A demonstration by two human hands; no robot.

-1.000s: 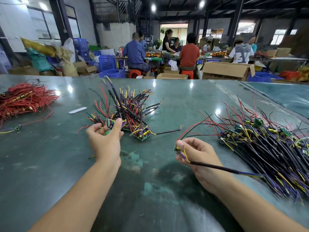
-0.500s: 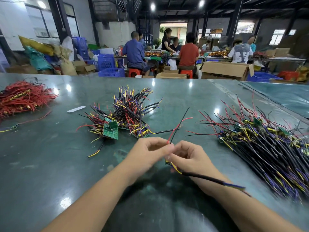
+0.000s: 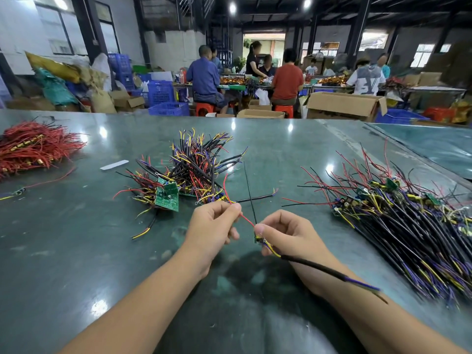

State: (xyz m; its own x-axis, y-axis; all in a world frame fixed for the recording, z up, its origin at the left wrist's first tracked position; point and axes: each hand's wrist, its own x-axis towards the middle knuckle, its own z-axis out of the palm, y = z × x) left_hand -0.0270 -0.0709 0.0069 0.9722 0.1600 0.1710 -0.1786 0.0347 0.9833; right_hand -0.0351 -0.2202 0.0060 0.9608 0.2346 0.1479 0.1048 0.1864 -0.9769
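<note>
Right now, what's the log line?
left hand: pinches red wire | right hand: grips small board | black cable: trails past right wrist

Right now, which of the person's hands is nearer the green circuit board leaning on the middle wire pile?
Left. The left hand, pinching the red wire, sits just right of the green circuit board; the right hand, gripping a small wired board, lies farther right.

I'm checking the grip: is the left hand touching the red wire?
Touching. The head view shows the left hand pinching the red wire at its fingertips; the wire runs to the small board in the right hand.
</note>
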